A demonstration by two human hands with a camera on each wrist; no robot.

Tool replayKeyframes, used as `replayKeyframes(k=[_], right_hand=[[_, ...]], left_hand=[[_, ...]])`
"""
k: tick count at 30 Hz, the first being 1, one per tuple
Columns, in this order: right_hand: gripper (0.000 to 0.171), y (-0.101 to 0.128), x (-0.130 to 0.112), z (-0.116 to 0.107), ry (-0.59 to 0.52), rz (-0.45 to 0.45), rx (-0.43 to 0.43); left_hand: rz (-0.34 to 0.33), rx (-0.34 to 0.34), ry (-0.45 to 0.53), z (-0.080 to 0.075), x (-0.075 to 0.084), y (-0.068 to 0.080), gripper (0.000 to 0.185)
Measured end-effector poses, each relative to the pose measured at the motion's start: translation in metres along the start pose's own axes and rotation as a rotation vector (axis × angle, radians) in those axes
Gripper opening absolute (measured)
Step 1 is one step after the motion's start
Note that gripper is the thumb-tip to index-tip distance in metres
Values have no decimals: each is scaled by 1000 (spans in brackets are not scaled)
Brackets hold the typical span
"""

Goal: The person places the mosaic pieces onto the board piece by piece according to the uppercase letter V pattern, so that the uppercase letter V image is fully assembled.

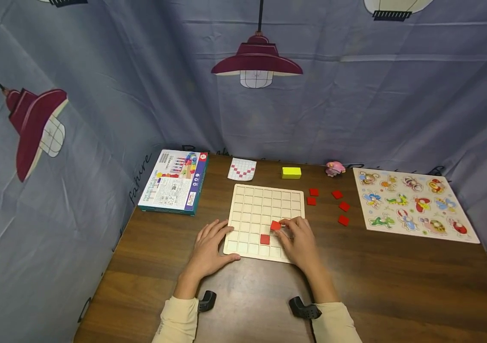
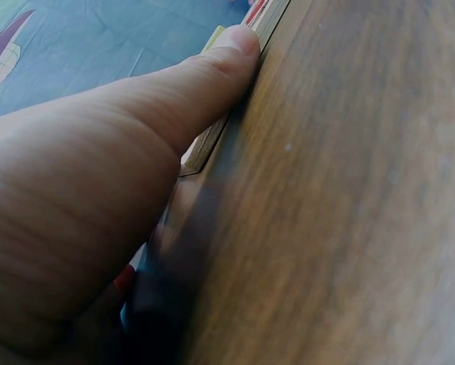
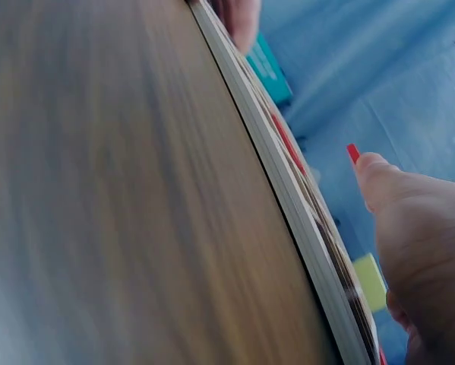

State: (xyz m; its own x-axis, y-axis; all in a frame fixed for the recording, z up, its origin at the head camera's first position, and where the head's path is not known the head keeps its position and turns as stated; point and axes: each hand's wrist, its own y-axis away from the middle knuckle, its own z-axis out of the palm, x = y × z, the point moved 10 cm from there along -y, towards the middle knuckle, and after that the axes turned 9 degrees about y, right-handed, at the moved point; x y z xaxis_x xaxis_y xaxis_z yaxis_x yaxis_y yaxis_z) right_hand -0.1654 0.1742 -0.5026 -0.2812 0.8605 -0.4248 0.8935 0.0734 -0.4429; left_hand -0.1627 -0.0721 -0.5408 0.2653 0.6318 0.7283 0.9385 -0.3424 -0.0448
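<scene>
"Where was the tile [image 1: 275,226]?"

"Pinched between the right hand's [image 1: 302,243] thumb and fingers, the board [image 1: 245,209] beneath them. It looked light, stiff, perhaps slick; edges seemed the best hold."

"And the left hand [image 1: 207,250]?"

"Its thumb stood apart from its fingers, at the board's edge."

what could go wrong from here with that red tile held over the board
The small red square tile could slip from the right hand's grip, or settle across a line of the pale wooden grid board. That hand might also nudge the second red square tile lying nearby on the board. If the left hand at the board's edge pushes, the board may shift.
</scene>
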Motion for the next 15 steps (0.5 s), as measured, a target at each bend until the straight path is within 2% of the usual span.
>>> replayKeyframes(k=[7,10,15], right_hand=[[27,-5,-24,22,6,-27,-81],[26,-8,-29,31,29,-13,-131],[27,-11,-34,38,78,-18,-154]], left_hand=[[-3,-6,-10,1,1,-1,79],[-7,-7,-8,1,0,-1,79],[-6,-7,-12,-1,0,0,79]])
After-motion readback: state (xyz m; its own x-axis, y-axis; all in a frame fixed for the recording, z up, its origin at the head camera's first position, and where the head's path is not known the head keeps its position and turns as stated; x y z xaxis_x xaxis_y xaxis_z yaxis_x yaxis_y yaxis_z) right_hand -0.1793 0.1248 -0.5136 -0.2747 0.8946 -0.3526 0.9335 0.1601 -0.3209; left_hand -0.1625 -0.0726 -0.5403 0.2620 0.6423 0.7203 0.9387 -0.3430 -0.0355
